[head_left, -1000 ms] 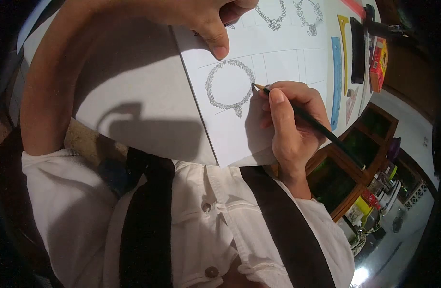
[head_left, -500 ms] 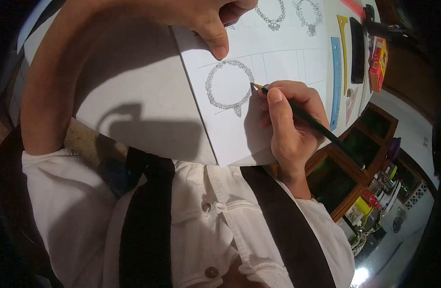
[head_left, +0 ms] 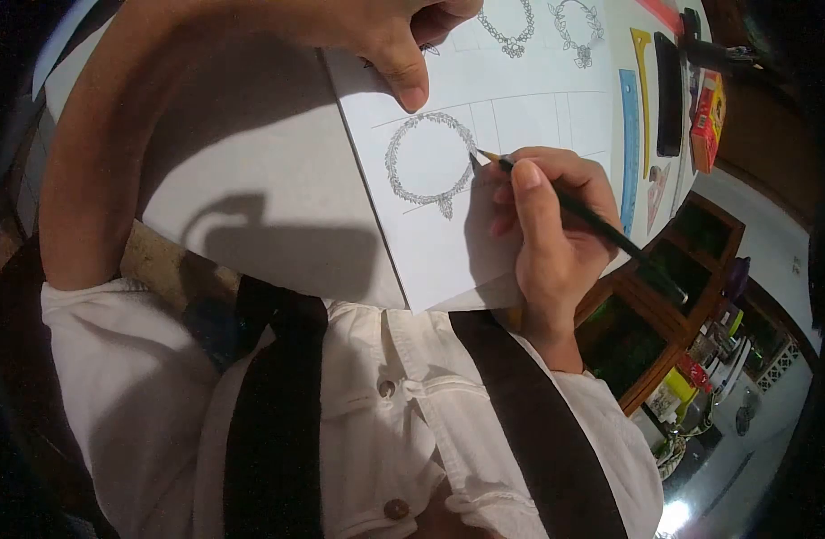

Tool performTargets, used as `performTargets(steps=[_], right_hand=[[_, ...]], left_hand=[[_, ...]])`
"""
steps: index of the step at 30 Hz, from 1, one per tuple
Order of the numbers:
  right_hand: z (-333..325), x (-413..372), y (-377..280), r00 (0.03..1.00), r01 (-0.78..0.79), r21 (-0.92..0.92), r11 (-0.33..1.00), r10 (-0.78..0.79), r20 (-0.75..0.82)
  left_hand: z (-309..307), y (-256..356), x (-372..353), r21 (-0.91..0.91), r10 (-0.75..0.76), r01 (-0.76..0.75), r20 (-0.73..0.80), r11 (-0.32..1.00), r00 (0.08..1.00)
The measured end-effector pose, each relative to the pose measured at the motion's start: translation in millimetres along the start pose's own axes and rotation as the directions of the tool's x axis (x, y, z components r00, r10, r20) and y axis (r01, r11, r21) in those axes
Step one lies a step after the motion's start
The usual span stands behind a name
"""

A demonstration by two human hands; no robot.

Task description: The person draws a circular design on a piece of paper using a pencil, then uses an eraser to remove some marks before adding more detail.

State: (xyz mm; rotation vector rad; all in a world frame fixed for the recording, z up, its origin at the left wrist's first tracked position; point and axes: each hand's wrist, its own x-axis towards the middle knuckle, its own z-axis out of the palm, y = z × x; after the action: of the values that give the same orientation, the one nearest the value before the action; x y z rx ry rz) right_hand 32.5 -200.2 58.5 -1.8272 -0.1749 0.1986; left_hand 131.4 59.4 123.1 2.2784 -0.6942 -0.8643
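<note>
My right hand (head_left: 560, 211) is closed around a dark green pencil (head_left: 601, 226), thumb on top. Its sharpened tip points at the right side of a drawn leafy wreath (head_left: 394, 171), just beside the outline. The wreath is a ring of small leaves with a leafy tuft at its lower edge, on a white sheet of paper (head_left: 439, 260). Above it, my left hand (head_left: 399, 49) rests on the sheet, thumb stretched down near the wreath's top and apart from the curled fingers, which the frame's upper edge partly cuts off.
More drawn wreaths (head_left: 576, 31) and thin ruled lines fill the sheet's upper part. Right of the paper lie a blue ruler (head_left: 627, 153), a yellow ruler (head_left: 642, 99), a black case (head_left: 669, 94) and a red-and-yellow box (head_left: 709, 121). A wooden cabinet (head_left: 641, 328) stands beyond the table (head_left: 277, 171).
My right hand and the pencil have shifted slightly right, and the tip has moved from the wreath's outline to just outside it. My left hand stays in place.
</note>
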Motion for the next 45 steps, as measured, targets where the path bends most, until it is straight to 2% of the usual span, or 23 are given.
performTargets(steps=[2,6,8,9,11,14,15,17,24,26,27,29,33,35,36,38,39,41,45], right_hand=[[1,3,-5,0.997,-0.072,0.139,0.988,0.074,-0.014],[-2,9,-12,0.994,-0.107,0.099,0.989,0.106,0.014],[-4,13,-12,0.997,-0.052,0.083,0.995,0.048,0.058],[-4,13,-11,0.997,-0.051,0.083,0.995,0.047,0.058],[-3,13,-9,0.997,-0.044,0.003,0.999,0.043,0.063],[-3,11,-3,0.998,0.004,0.062,0.998,-0.008,0.06],[-2,12,-2,0.998,0.004,0.062,0.998,-0.008,0.061],[-1,11,0,0.996,0.068,0.008,0.998,-0.069,0.05],[-1,12,3,0.993,0.103,-0.076,0.992,-0.099,0.058],[0,12,1,0.996,0.077,-0.049,0.996,-0.074,0.055],[0,12,1,0.996,0.077,-0.049,0.996,-0.074,0.055],[-1,13,2,0.994,0.098,-0.088,0.991,-0.094,0.057],[-1,14,2,0.994,0.095,-0.106,0.99,-0.089,0.06],[-3,15,2,0.991,0.114,-0.11,0.987,-0.105,0.088],[-3,15,3,0.991,0.114,-0.111,0.987,-0.105,0.088],[-1,14,3,0.991,0.121,-0.106,0.987,-0.115,0.068],[-1,14,3,0.991,0.122,-0.106,0.987,-0.115,0.068],[-1,15,3,0.992,0.114,-0.071,0.991,-0.11,0.066],[1,13,-1,0.999,0.034,-0.057,0.998,-0.032,0.038]], left_hand=[[2,6,2,0.063,-0.076,0.077,-0.019,0.995,0.997],[13,12,-7,0.129,-0.075,0.086,-0.092,0.988,0.993],[22,7,-10,0.206,0.019,0.022,-0.192,0.978,0.981],[17,5,-8,0.206,0.019,0.022,-0.193,0.978,0.981],[2,0,-1,0.025,0.013,-0.013,-0.026,1.0,1.0],[0,3,3,0.065,-0.051,0.049,0.021,0.997,0.998],[3,4,1,0.064,-0.052,0.05,0.02,0.997,0.998],[12,8,-6,0.161,0.005,0.014,-0.115,0.987,0.993],[11,12,-3,0.17,0.031,-0.008,-0.132,0.985,0.991],[2,25,8,0.146,-0.242,0.237,0.016,0.96,0.97],[0,20,5,0.146,-0.242,0.237,0.016,0.96,0.97],[-1,8,-3,0.005,-0.036,0.036,0.01,0.999,0.999],[4,9,0,0.057,-0.065,0.065,0.006,0.996,0.998],[10,14,-5,0.141,-0.055,0.068,-0.093,0.988,0.994],[7,13,-4,0.142,-0.055,0.068,-0.093,0.988,0.994],[-1,11,1,0.049,-0.106,0.105,0.021,0.993,0.994],[-1,7,0,0.049,-0.106,0.105,0.021,0.993,0.994],[3,0,-2,0.0,0.009,-0.009,-0.047,1.0,0.999],[4,4,2,0.055,-0.026,0.025,0.01,0.998,1.0]])
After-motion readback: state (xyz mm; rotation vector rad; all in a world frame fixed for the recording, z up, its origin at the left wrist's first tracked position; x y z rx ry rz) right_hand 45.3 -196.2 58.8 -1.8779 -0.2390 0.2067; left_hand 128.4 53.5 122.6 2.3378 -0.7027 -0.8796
